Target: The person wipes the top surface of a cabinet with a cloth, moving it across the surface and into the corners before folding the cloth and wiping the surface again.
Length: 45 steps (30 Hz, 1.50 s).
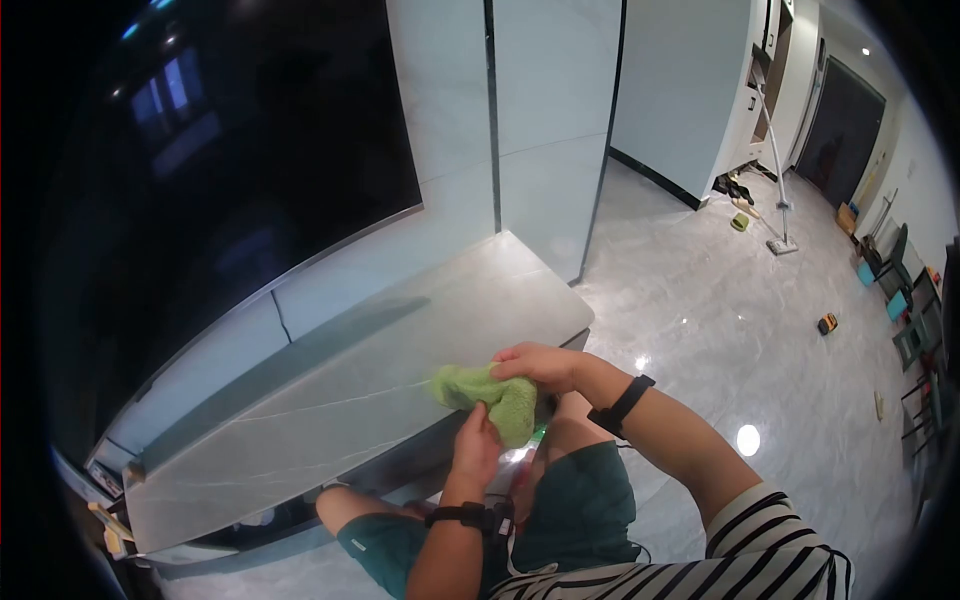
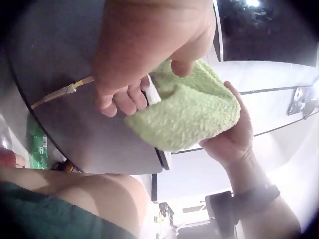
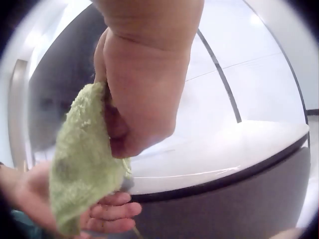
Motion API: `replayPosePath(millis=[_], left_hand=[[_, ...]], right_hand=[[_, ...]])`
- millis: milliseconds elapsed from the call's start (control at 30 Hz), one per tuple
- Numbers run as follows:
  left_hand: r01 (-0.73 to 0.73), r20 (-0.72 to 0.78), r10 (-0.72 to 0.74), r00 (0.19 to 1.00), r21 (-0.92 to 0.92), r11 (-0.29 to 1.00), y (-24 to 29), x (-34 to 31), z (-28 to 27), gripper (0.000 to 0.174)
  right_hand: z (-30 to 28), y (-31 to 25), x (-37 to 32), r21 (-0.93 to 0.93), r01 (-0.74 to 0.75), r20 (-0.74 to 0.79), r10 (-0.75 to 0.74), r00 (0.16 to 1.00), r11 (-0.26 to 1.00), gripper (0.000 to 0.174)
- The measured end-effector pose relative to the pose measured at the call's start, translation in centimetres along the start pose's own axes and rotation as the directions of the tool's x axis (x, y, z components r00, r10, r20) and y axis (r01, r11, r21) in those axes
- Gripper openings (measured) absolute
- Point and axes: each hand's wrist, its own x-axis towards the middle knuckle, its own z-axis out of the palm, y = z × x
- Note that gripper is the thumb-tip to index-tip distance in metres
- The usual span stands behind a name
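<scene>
**Green cloth (image 1: 490, 393) in two hands at the near edge of the desk (image 1: 330, 400)**

Head view. The stone-topped desk is pale and runs from near left to far right below a dark television (image 1: 230, 150). Glossy grey floor (image 1: 700, 310) lies to the right. The right hand (image 1: 540, 365) grips the cloth's top, fingers curled over it, with a black band (image 1: 620, 405) on that wrist. The left hand (image 1: 477, 450) comes up from below and holds the cloth's lower end. The cloth is bunched between the two hands, right at the desk's near edge. Cannot tell whether it touches the top.

Left wrist view. The left hand (image 2: 149, 50) fills the top of the frame. Its fingers (image 2: 127, 99) are curled narrow and the thumb presses into the cloth (image 2: 189, 114). The right hand (image 2: 232, 137) cups the cloth from the other side, thumb along its edge.

Right wrist view. The right hand (image 3: 144, 84) is close to the lens, fingers closed on the upper edge of the cloth (image 3: 82, 164). The cloth drapes down onto the left hand (image 3: 99, 211), whose fingers (image 3: 117, 209) lie loosely bent under it. The desk (image 3: 224, 149) sits just behind, with its dark front below the pale top.
</scene>
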Motion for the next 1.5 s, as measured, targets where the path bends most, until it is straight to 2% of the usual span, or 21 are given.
replayPosePath(millis=[67,133,300,400,467,500,567,633,733,767,833,933,1000,1033,1133,1167,1233,1300,1400,1433,1500], left_hand=[[0.001,0.107,0.011,0.994,-0.107,0.994,0.3,-1.0,2.0,0.042],[-0.043,0.081,0.046,0.996,-0.035,0.998,-0.1,-1.2,2.7,0.04],[-0.076,-0.077,0.09,0.993,0.169,0.983,1.2,-2.2,3.1,0.028],[-0.1,-0.102,0.14,0.985,0.324,0.941,3.5,-2.4,2.6,0.027],[-0.155,-0.055,0.202,0.978,0.462,0.874,5.5,-3.3,3.2,0.027],[-0.12,-0.082,0.203,0.976,0.574,0.81,6.4,-3.1,3.1,0.031],[-0.188,0.0,0.243,0.97,0.632,0.752,7.5,-3.3,3.6,0.032],[-0.264,0.095,0.279,0.956,0.699,0.665,8.6,-3.4,4.8,0.037],[-0.151,0.081,0.157,0.984,0.848,0.508,9.9,-2.0,4.3,0.044],[-0.129,0.044,0.223,0.974,0.915,0.383,10.2,-1.5,4.4,0.046],[-0.048,0.0,0.365,0.931,0.991,0.123,11.2,-0.3,5.6,0.049],[-0.229,0.217,0.469,0.856,0.973,-0.032,13.7,1.5,7.9,0.05],[-0.377,0.422,0.562,0.712,0.904,-0.201,15.1,1.2,10.3,0.044],[-0.437,0.519,0.588,0.621,0.851,-0.29,15.5,1.3,11.0,0.042],[-0.514,0.589,0.617,0.521,0.794,-0.324,15.5,2.3,11.1,0.035],[-0.481,0.599,0.564,0.568,0.798,-0.363,14.9,2.7,10.4,0.032],[-0.416,0.598,0.452,0.662,0.795,-0.442,12.4,3.5,7.2,0.026],[-0.311,0.437,0.288,0.852,0.865,-0.392,10.2,3.4,4.0,0.024],[-0.213,0.306,0.274,0.912,0.923,-0.32,9.5,2.9,2.7,0.027],[-0.232,0.341,0.3,0.891,0.909,-0.346,9.4,3.1,2.9,0.03],[-0.269,0.417,0.35,0.839,0.876,-0.4,9.7,3.8,4.0,0.035]], right_hand=[[1.0,-0.5,-1.6,0.13,0.043,0.01,-0.044,0.999,0.991,0.021],[1.8,-0.4,-2.8,0.215,0.095,-0.016,-0.094,0.995,0.972,0.02],[-0.2,1.3,-3.3,0.137,0.199,-0.223,-0.166,0.961,0.97,0.018],[-0.6,2.1,-4.1,0.114,0.195,-0.291,-0.155,0.944,0.974,0.016],[-1.0,2.8,-4.5,0.096,0.178,-0.287,-0.144,0.947,0.979,0.016],[-1.1,3.2,-4.5,0.109,0.216,-0.28,-0.178,0.943,0.97,0.016],[-1.2,3.8,-4.2,0.13,0.284,-0.266,-0.243,0.933,0.95,0.016],[-0.7,3.4,-4.3,0.139,0.271,-0.33,-0.213,0.92,0.953,0.024],[0.2,2.6,-4.3,0.055,0.259,-0.416,-0.214,0.884,0.964,0.034],[0.4,2.4,-4.2,0.009,0.254,-0.442,-0.224,0.868,0.967,0.037],[-0.5,1.4,-3.4,-0.17,0.247,-0.441,-0.298,0.847,0.954,0.039],[-1.9,-2.1,-2.4,-0.425,0.33,-0.426,-0.507,0.749,0.843,0.038],[-1.7,-5.6,-3.5,-0.647,0.369,-0.364,-0.696,0.619,0.667,0.034],[-1.8,-6.5,-3.6,-0.666,0.411,-0.337,-0.742,0.579,0.623,0.032],[-2.6,-6.1,-3.3,-0.738,0.407,-0.311,-0.806,0.504,0.539,0.027],[-3.0,-5.2,-3.1,-0.763,0.384,-0.309,-0.815,0.49,0.52,0.026],[-4.5,-1.8,-2.8,-0.714,0.249,-0.347,-0.64,0.686,0.654,0.026],[-6.0,2.2,-2.9,-0.813,-0.029,-0.343,-0.438,0.831,0.582,0.029],[-6.1,4.4,-4.1,-0.865,-0.15,-0.374,-0.415,0.829,0.479,0.034],[-6.2,4.0,-4.1,-0.856,-0.142,-0.388,-0.436,0.812,0.498,0.037],[-6.4,3.7,-2.3,-0.895,-0.07,-0.35,-0.599,0.721,0.44,0.039]])
